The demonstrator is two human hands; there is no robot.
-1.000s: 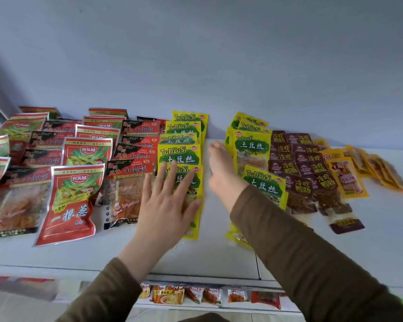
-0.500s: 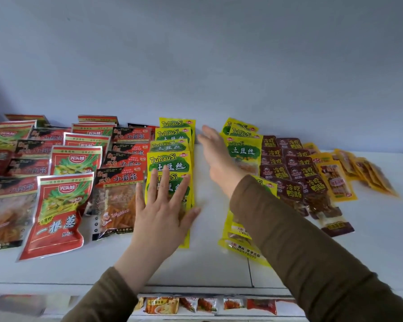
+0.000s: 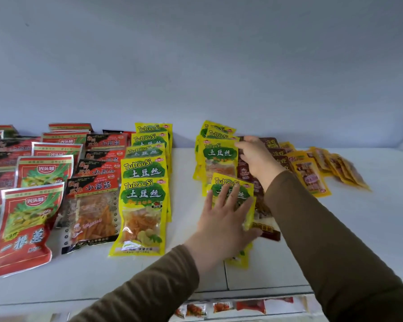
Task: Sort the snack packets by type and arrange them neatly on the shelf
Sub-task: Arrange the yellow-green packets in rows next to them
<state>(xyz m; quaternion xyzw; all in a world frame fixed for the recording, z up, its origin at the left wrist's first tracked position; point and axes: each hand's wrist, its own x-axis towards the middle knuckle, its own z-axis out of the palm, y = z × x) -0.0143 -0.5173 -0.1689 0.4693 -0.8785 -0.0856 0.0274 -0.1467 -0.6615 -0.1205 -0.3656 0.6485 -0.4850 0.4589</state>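
On the white shelf (image 3: pixel 335 228), the left hand (image 3: pixel 223 219) is pressing flat, fingers spread, on a yellow packet (image 3: pixel 233 184) (front of the loose pile); the right hand (image 3: pixel 257 159) is resting on the maroon packets (image 3: pixel 273 145), its grip unclear.

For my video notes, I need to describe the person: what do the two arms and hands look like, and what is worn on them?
Both arms wear long olive-brown fabric sleeves that end at the wrists. The left hand and the right hand are bare: no gloves, and no rings, watch or markings are visible. The left sleeve and right sleeve look plain, without print.
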